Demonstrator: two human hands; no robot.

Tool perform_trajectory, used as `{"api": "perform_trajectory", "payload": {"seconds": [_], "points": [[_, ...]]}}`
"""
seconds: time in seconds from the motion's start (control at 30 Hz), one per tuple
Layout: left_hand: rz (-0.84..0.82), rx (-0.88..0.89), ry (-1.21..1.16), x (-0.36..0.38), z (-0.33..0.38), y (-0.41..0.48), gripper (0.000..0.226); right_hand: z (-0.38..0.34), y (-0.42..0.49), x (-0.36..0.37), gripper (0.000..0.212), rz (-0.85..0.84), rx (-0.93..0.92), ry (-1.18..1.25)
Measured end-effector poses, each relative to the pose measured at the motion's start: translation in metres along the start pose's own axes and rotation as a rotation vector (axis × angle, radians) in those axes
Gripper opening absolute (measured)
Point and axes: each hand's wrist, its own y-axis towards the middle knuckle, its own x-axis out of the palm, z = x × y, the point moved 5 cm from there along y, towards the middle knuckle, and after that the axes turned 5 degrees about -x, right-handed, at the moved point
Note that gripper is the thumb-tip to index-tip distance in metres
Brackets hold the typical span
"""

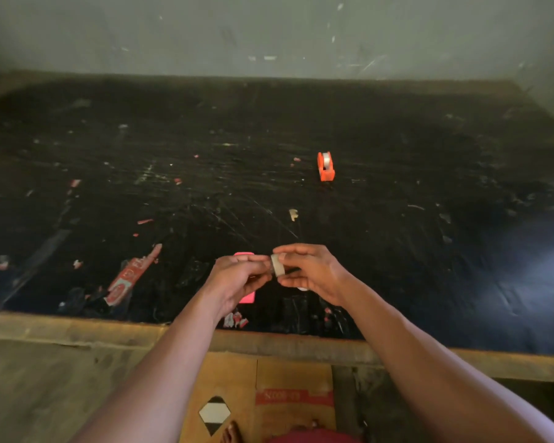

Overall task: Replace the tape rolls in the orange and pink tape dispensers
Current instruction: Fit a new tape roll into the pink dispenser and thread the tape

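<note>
My right hand (311,271) holds a small roll of clear tape (277,265) upright between thumb and fingers, just above the near part of the black table. The fingertips of my left hand (237,279) pinch at the left face of the same roll. The pink tape dispenser (247,297) lies on the table under my left hand, mostly hidden; only its far and near ends show. The orange tape dispenser (326,166) stands farther back, right of centre, with a clear roll seated in it.
The black table top (429,219) is scratched and strewn with red and white paper scraps. A torn red label (132,276) lies near the front left. A wooden edge (77,327) runs along the front; a cardboard box (269,398) sits on the floor below.
</note>
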Motion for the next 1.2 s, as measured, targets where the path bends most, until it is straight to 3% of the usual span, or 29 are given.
{"api": "perform_trajectory", "payload": {"seconds": [0.27, 0.43, 0.67, 1.2], "points": [[-0.087, -0.002, 0.04, -0.057, 0.03, 0.0, 0.018, -0.011, 0.013, 0.059, 0.028, 0.001, -0.059, -0.044], [-0.13, 0.053, 0.088, -0.078, 0.034, 0.008, 0.022, -0.003, 0.015, 0.084, 0.032, 0.084, -0.079, -0.011], [-0.126, -0.012, 0.09, -0.098, 0.024, 0.011, 0.019, 0.022, 0.011, 0.102, 0.029, 0.284, -0.1, -0.084], [-0.138, -0.067, 0.031, -0.093, 0.043, 0.031, 0.016, 0.012, 0.047, 0.087, 0.026, 0.254, -0.054, 0.057]]}}
